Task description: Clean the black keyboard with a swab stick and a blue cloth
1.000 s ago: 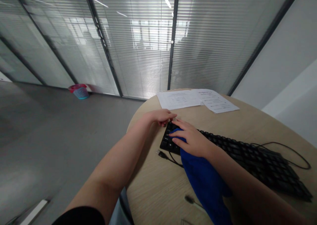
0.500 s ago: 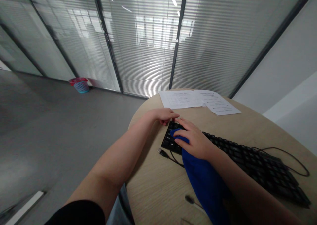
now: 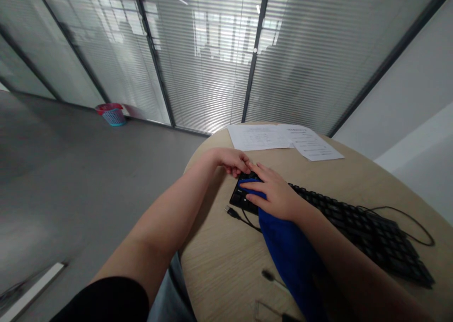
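A black keyboard (image 3: 354, 230) lies slantwise across the wooden table. At its far left corner is my left hand (image 3: 232, 160), with fingers curled in against the edge; the fingertips are partly hidden. My right hand (image 3: 278, 194) presses a blue cloth (image 3: 288, 246) onto the keys at the left end, its fingers slightly spread over the fabric. The cloth's loose part trails down toward me, under my right forearm. Beside the keyboard's near left corner rests a black USB plug (image 3: 232, 212) on its cable.
Printed sheets (image 3: 262, 137) lie at the far side of the rounded table (image 3: 219, 265). Another cable end (image 3: 268, 275) and a small clear object (image 3: 265, 311) are near the front. A cable loop (image 3: 421, 223) sits at right. On the floor stands a red and blue basket (image 3: 112, 115).
My right hand has slid the blue cloth slightly left on the keys. The left hand's fingers have curled in more at the corner. The view has tipped down a little.
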